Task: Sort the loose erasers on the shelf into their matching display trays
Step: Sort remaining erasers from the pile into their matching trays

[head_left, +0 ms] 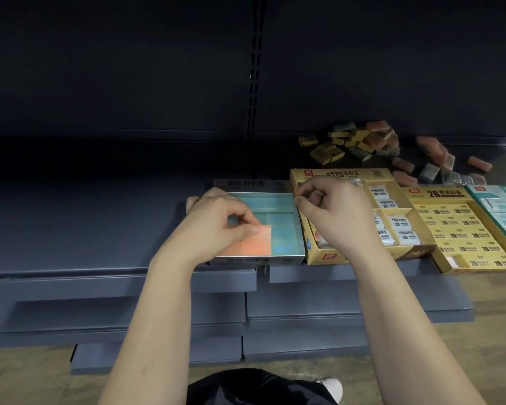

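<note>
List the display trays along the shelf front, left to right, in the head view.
Grey cardboard tray holding orange erasers → yellow cardboard tray of white wrapped erasers → yellow cardboard tray of yellow 2B erasers → teal tray cut off at the right edge.

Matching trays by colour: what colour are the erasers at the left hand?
Orange erasers, seen best in head view.

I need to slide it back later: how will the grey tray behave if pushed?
The grey tray looks like thin card, so its wall may flex. Low and wide, it is unlikely to tip. Only a few orange erasers lie inside, so it probably slides easily.
</note>
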Motion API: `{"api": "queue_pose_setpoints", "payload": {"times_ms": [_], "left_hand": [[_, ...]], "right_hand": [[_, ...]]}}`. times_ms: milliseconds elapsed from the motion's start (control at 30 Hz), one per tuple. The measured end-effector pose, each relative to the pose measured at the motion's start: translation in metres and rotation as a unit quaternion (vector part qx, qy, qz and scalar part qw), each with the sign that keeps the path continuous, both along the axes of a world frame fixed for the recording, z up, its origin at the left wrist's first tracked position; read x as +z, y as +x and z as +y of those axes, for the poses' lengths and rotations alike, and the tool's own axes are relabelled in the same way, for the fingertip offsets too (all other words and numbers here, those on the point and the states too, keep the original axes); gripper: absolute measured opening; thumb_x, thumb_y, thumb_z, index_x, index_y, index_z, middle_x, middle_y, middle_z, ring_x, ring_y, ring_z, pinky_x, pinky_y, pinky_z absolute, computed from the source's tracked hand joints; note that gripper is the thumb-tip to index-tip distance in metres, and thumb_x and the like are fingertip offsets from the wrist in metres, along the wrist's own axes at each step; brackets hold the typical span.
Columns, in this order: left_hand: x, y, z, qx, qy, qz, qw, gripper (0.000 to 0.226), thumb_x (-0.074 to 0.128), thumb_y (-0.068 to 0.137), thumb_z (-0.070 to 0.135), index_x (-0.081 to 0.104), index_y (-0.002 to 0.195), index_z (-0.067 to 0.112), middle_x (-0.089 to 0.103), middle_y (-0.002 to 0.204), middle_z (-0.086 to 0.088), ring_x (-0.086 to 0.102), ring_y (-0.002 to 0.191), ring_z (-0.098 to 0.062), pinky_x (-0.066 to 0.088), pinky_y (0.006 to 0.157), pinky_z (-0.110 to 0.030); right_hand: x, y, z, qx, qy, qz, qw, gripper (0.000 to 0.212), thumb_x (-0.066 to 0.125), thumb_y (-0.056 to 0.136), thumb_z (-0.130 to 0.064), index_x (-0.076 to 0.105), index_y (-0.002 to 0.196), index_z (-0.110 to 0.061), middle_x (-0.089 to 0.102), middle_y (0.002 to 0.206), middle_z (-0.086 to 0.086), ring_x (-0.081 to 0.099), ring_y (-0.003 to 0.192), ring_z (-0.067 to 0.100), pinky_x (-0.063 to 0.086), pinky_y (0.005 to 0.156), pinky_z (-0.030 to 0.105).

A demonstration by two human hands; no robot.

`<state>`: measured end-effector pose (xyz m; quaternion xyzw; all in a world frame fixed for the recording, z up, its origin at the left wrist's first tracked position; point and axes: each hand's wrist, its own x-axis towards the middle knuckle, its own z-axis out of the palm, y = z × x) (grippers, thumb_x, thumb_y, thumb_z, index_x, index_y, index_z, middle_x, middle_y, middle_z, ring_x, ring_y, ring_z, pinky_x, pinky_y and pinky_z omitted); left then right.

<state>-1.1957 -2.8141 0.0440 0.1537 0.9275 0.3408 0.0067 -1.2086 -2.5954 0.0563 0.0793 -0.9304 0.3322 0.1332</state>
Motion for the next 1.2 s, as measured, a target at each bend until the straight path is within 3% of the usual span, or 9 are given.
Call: {"api": "queue_pose_setpoints", "payload": {"times_ms": [200,367,433,533,667,833,1033,1133,1200], "left_hand": [[0.003,-0.002,0.002,0.016,-0.027,0.013,0.999,0.003,0.075,0.078,0.044,0.074,0.080,0.044,0.057,0.102,0.022,0.039,0.112,-0.006,0.022,0.097,-0.035],[0.007,-0.001,0.006,0.040,-0.040,0.057,0.997,0.028,0.082,0.071,0.040,0.069,0.096,0.038,0.048,0.109,0.015,0.040,0.109,-0.007,0.024,0.095,-0.032],[0.008,-0.001,0.010,0.039,-0.048,0.070,0.996,0.029,0.078,0.075,0.042,0.067,0.101,0.035,0.050,0.108,0.014,0.045,0.109,-0.008,0.026,0.096,-0.032],[0.012,-0.004,0.023,0.052,-0.012,0.095,0.994,0.028,0.061,0.081,0.048,0.068,0.101,0.031,0.058,0.102,0.014,0.056,0.101,-0.009,0.040,0.098,-0.045],[0.022,-0.012,0.054,0.076,0.010,0.122,0.990,0.024,0.062,0.090,0.035,0.066,0.112,0.027,0.062,0.100,0.011,0.060,0.096,-0.009,0.049,0.091,-0.047],[0.038,-0.025,0.109,0.095,0.004,0.128,0.987,0.034,0.055,0.087,0.040,0.065,0.117,0.027,0.065,0.100,0.007,0.063,0.096,-0.017,0.049,0.088,-0.050],[0.046,-0.040,0.176,0.102,-0.014,0.106,0.989,0.027,0.061,0.092,0.035,0.064,0.118,0.028,0.067,0.111,0.006,0.063,0.102,-0.018,0.049,0.090,-0.048],[0.047,-0.046,0.206,0.108,-0.032,0.088,0.990,0.030,0.058,0.094,0.040,0.060,0.122,0.033,0.065,0.119,0.010,0.061,0.106,-0.016,0.049,0.092,-0.044],[0.048,-0.049,0.223,0.116,-0.040,0.066,0.990,0.032,0.056,0.095,0.039,0.058,0.127,0.033,0.062,0.123,0.012,0.059,0.108,-0.013,0.048,0.090,-0.037]], "right_hand": [[0.000,0.000,0.001,0.004,0.003,-0.005,1.000,0.016,0.067,0.083,-0.018,0.064,0.078,-0.033,0.055,0.058,-0.005,0.052,0.060,0.011,0.039,0.054,0.026],[0.001,0.000,0.001,0.010,0.016,-0.010,1.000,0.017,0.066,0.082,-0.017,0.063,0.077,-0.033,0.051,0.056,-0.008,0.050,0.058,0.008,0.038,0.053,0.025],[0.004,0.000,0.004,0.026,0.007,-0.023,0.999,0.014,0.066,0.082,-0.016,0.065,0.078,-0.030,0.052,0.056,-0.007,0.048,0.054,0.008,0.039,0.052,0.025],[0.011,-0.003,0.016,0.056,-0.043,-0.052,0.996,0.009,0.067,0.085,-0.017,0.070,0.081,-0.025,0.059,0.062,0.001,0.048,0.053,0.009,0.039,0.052,0.019],[0.019,-0.009,0.045,0.059,-0.052,-0.052,0.996,0.007,0.067,0.086,-0.018,0.072,0.087,-0.024,0.064,0.069,-0.003,0.052,0.058,0.003,0.040,0.051,0.013],[0.031,-0.024,0.103,0.035,-0.004,-0.057,0.998,0.008,0.067,0.085,-0.024,0.072,0.090,-0.029,0.068,0.078,-0.013,0.060,0.070,-0.003,0.042,0.056,0.009],[0.042,-0.044,0.185,-0.003,0.039,-0.068,0.997,0.018,0.067,0.088,-0.025,0.073,0.105,-0.023,0.065,0.092,-0.012,0.061,0.088,0.007,0.038,0.063,0.003],[0.045,-0.055,0.220,-0.017,0.071,-0.078,0.994,0.020,0.069,0.086,-0.033,0.071,0.105,-0.024,0.064,0.094,-0.009,0.058,0.086,0.010,0.041,0.066,0.011],[0.046,-0.063,0.243,-0.028,0.082,-0.086,0.993,0.019,0.068,0.086,-0.027,0.071,0.105,-0.025,0.065,0.096,-0.007,0.058,0.080,0.006,0.043,0.066,0.017]]}}
